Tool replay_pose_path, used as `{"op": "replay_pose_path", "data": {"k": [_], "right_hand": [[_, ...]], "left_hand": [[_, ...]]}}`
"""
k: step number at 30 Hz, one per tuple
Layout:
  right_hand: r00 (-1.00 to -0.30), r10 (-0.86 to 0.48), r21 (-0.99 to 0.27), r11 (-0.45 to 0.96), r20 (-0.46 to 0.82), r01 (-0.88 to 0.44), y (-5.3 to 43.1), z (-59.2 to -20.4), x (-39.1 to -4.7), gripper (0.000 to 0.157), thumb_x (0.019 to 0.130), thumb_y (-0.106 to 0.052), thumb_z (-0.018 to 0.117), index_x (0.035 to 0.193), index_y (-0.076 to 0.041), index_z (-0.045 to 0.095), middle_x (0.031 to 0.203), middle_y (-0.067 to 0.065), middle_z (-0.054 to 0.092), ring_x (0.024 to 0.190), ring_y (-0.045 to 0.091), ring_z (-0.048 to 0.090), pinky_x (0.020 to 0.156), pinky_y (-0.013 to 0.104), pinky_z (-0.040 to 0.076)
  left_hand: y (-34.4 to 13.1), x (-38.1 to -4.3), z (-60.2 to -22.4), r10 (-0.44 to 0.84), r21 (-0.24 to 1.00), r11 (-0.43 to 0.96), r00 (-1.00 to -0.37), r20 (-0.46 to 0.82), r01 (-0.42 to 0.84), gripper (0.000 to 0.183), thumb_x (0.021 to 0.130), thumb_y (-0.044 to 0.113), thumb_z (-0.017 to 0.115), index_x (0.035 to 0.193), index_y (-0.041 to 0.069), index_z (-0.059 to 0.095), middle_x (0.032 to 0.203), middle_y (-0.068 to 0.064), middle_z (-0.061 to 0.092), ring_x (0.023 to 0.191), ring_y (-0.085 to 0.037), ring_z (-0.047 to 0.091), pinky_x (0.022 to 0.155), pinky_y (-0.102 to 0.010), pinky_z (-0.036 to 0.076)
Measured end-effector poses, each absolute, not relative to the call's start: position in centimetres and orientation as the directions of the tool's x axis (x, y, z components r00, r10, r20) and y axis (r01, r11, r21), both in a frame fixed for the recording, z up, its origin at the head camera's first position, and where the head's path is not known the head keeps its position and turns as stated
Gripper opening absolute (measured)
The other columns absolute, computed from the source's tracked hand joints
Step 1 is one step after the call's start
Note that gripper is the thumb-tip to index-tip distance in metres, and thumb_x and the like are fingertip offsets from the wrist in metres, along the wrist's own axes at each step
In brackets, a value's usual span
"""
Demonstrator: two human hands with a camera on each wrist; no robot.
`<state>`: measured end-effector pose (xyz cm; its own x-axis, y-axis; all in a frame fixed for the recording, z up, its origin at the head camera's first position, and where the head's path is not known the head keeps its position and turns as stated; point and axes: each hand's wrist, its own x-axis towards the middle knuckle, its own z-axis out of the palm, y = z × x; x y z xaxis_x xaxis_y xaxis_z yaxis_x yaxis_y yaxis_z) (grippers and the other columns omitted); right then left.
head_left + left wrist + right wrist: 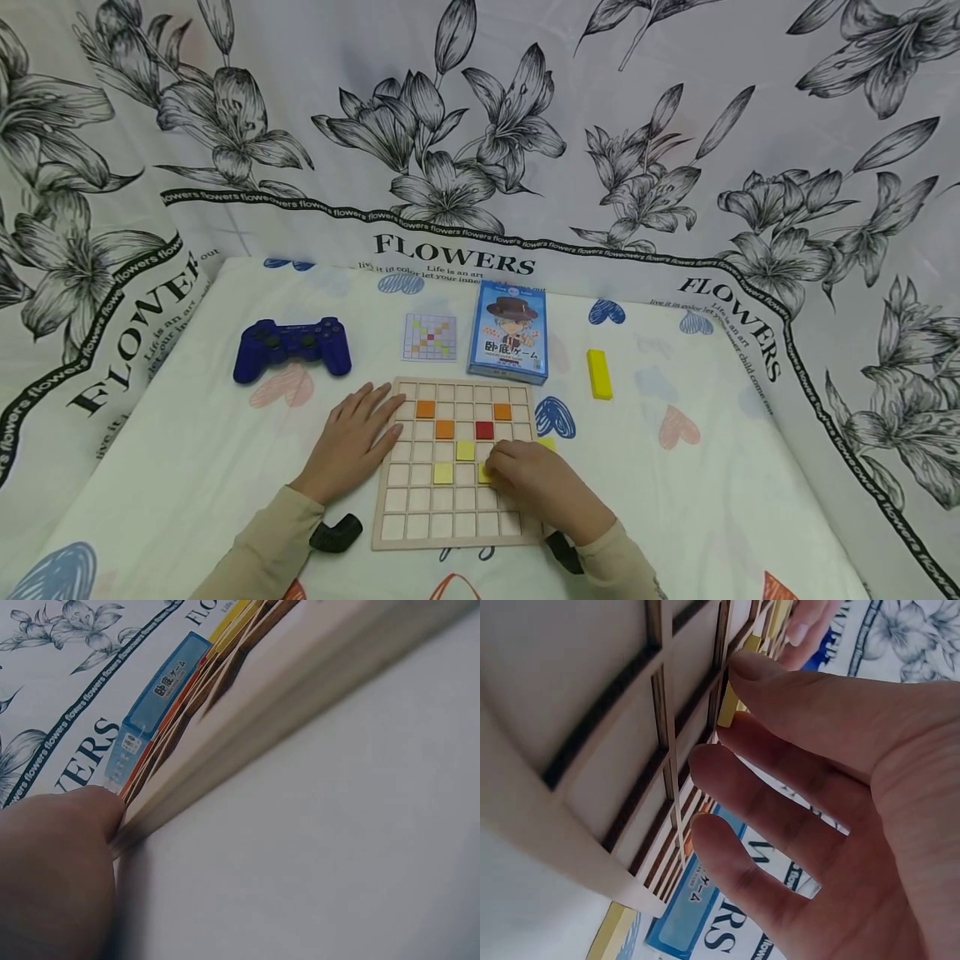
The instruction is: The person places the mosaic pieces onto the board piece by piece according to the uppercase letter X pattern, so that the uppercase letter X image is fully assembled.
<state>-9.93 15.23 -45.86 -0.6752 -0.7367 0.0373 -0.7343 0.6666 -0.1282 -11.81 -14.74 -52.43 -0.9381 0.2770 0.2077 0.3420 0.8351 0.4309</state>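
A wooden grid board [397,500] lies on the patterned cloth, with orange tiles [425,409], a red tile [484,430] and yellow tiles [465,451] in some of its squares. My right hand [543,483] is over the board's right half. Between thumb and index finger it pinches a yellow square tile [730,705], low at one of the squares; its other fingers are spread loosely. My left hand [352,442] rests with extended fingers along the board's left edge. The left wrist view shows the left thumb [97,810] against the board's side [225,757].
Behind the board lie a small card [430,337] with a coloured grid and a blue game box [510,333]. A dark blue game controller [292,348] is at the back left. To the right are a yellow block [600,374] and, at the board's edge, another yellow piece [547,443].
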Motion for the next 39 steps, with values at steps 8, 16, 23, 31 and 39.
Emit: {"op": "replay_pose_path", "data": {"k": [8, 16, 23, 31, 39], "right_hand": [[-0.680, -0.733, -0.111, 0.673, 0.033, -0.731, 15.1, -45.9, -9.9, 0.016, 0.087, -0.022, 0.072, 0.103, -0.017, 0.068, 0.098, -0.008, 0.064, 0.085, 0.007, 0.059, 0.084, 0.018, 0.052], [-0.686, -0.727, -0.107, 0.680, 0.029, -0.725, 15.0, -46.0, -9.9, 0.016, 0.087, -0.022, 0.072, 0.102, -0.018, 0.069, 0.099, -0.008, 0.065, 0.085, 0.006, 0.059, 0.084, 0.018, 0.052], [-0.685, -0.728, -0.121, 0.678, 0.031, -0.725, 15.2, -46.0, -10.1, 0.018, 0.087, -0.024, 0.072, 0.103, -0.018, 0.069, 0.100, -0.008, 0.065, 0.086, 0.006, 0.059, 0.084, 0.018, 0.052], [-0.784, -0.614, -0.193, 0.762, 0.084, -0.618, 19.0, -45.5, -11.2, 0.025, 0.083, -0.014, 0.076, 0.105, -0.018, 0.066, 0.104, -0.007, 0.063, 0.086, 0.008, 0.061, 0.079, 0.025, 0.056], [-0.906, -0.408, -0.244, 0.895, -0.112, -0.373, 21.8, -45.5, -12.5, 0.024, 0.086, -0.012, 0.072, 0.109, -0.019, 0.065, 0.109, -0.007, 0.061, 0.094, 0.010, 0.058, 0.088, 0.032, 0.055]], "left_hand": [[-14.8, -11.9, -52.5, 0.278, 0.428, 0.837, -0.939, 0.203, 0.340, 0.052, 0.099, 0.044, 0.046, 0.146, 0.021, 0.043, 0.152, -0.010, 0.035, 0.144, -0.033, 0.021, 0.113, -0.056, 0.018], [-14.7, -11.9, -52.4, 0.276, 0.429, 0.837, -0.939, 0.204, 0.340, 0.052, 0.099, 0.044, 0.046, 0.146, 0.021, 0.043, 0.152, -0.011, 0.035, 0.144, -0.034, 0.022, 0.113, -0.056, 0.018], [-14.6, -11.8, -52.3, 0.272, 0.432, 0.838, -0.942, 0.198, 0.333, 0.052, 0.099, 0.043, 0.046, 0.146, 0.020, 0.043, 0.152, -0.011, 0.035, 0.143, -0.034, 0.022, 0.113, -0.056, 0.018], [-14.6, -11.7, -52.4, 0.276, 0.427, 0.837, -0.938, 0.211, 0.343, 0.052, 0.099, 0.043, 0.047, 0.145, 0.020, 0.044, 0.151, -0.011, 0.036, 0.143, -0.034, 0.023, 0.112, -0.056, 0.019], [-14.6, -11.8, -52.4, 0.288, 0.409, 0.842, -0.934, 0.213, 0.353, 0.055, 0.098, 0.047, 0.046, 0.147, 0.022, 0.040, 0.152, -0.011, 0.034, 0.143, -0.035, 0.022, 0.112, -0.057, 0.018]]}}
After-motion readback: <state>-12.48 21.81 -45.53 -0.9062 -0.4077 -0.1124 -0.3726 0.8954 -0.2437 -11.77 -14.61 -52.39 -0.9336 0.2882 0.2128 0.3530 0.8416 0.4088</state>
